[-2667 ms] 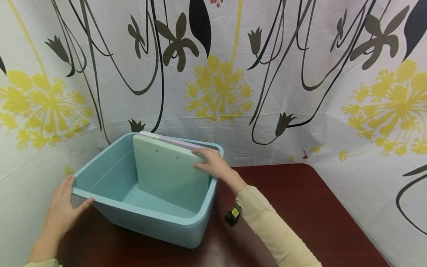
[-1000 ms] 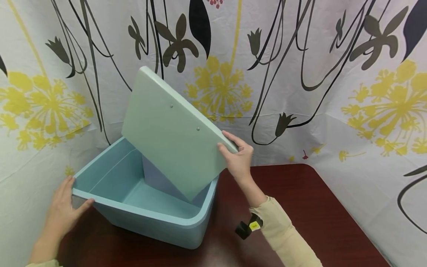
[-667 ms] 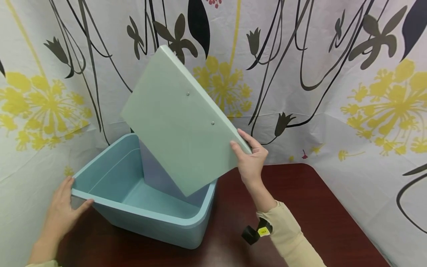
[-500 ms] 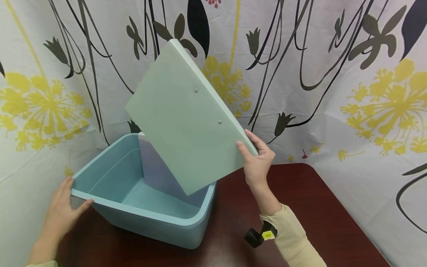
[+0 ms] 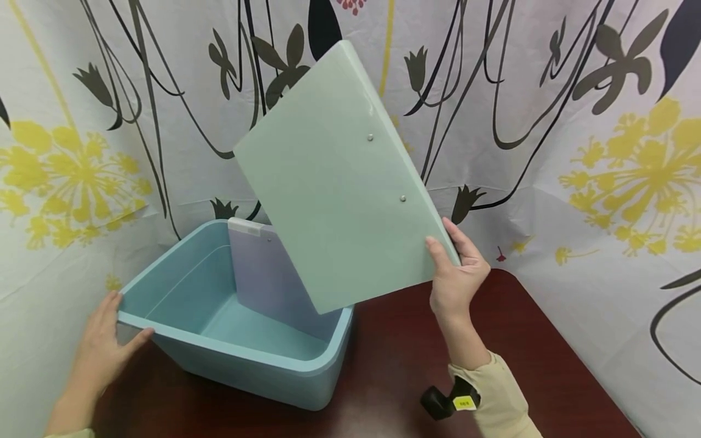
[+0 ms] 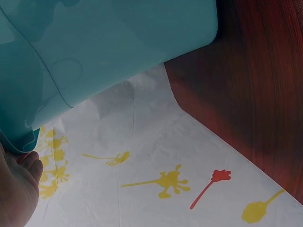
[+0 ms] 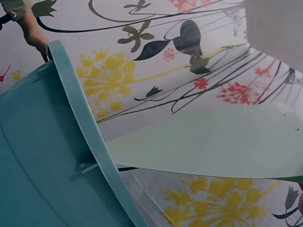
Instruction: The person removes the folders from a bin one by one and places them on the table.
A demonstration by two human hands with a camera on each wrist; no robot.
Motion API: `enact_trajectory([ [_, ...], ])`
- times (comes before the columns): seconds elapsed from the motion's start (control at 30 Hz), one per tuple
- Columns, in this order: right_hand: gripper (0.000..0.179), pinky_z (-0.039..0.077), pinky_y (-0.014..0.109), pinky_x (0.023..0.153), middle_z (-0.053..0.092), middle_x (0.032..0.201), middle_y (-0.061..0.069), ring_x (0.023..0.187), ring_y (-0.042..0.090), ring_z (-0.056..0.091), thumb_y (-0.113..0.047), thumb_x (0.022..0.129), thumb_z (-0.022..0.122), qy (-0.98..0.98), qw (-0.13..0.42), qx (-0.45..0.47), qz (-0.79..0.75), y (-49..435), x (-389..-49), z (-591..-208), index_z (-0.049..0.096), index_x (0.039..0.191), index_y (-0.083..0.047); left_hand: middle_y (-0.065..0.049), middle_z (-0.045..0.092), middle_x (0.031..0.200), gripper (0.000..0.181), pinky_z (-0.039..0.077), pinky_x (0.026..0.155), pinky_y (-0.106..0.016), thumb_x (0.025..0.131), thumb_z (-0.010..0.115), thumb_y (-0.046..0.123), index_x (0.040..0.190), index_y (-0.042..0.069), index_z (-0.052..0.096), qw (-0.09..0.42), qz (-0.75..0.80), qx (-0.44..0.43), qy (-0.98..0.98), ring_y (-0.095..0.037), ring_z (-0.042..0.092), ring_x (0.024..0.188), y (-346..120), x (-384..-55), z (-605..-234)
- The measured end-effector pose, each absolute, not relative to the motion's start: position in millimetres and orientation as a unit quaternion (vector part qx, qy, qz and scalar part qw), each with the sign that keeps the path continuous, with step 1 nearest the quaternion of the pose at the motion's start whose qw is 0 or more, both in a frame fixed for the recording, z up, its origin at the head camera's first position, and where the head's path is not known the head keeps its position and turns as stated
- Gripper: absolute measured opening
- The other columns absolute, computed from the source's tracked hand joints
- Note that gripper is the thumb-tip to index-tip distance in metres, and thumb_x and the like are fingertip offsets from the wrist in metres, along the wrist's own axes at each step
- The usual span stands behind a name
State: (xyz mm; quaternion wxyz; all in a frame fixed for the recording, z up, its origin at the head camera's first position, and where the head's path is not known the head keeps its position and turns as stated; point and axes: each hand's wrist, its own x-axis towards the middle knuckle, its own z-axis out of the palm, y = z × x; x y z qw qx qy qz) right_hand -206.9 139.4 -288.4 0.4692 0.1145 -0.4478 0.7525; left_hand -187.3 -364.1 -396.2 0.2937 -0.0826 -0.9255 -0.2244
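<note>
So, right hand (image 5: 460, 278) grips green folder (image 5: 345, 188) near its lower right corner, thumb on near face, fingers wrapped behind the edge. Green folder is raised and tilted, above bin's right end and past it; lowest corner overlaps bin opening in head view, can't tell if touching. Left hand (image 5: 98, 345) grips blue bin (image 5: 235, 349) at its near left corner, thumb at front rim, fingers along left rim. Purple folder (image 5: 263, 274) stands inside near the back wall, white strip at its top left edge; bin floor shows in front of it. Table (image 5: 493, 353) runs right of bin to a rounded far corner, room sideways there; patterned sheet (image 5: 504, 201) borders back and left.
</note>
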Motion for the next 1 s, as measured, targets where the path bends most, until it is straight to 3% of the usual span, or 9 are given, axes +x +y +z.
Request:
enact_trajectory([
  [0.43,0.033,0.053,0.025,0.067,0.068,0.09,0.018,0.078,0.021,0.066,0.019,0.068,0.062,-0.353,0.526,0.115,0.765,168.6,-196.4,-288.2,0.059,0.101,0.02,-0.032,0.024,0.139,0.084,0.007,0.11,-0.045,0.082,0.061,0.041,0.136,-0.011,0.024,0.298,-0.226,-0.084,-0.924,-0.051,0.024,0.122,-365.3,-189.6,-398.6],
  [1.0,0.034,0.053,0.027,0.062,0.066,0.086,0.023,0.074,0.026,0.065,0.019,0.066,0.065,-0.297,0.555,0.065,0.774,207.9,-185.4,-292.4,0.06,0.1,0.019,-0.031,0.021,0.141,0.084,0.006,0.109,-0.047,0.082,0.061,0.038,0.138,-0.011,0.021,0.293,-0.216,-0.08,-0.928,-0.051,0.021,0.123,-365.0,-188.5,-399.6],
])
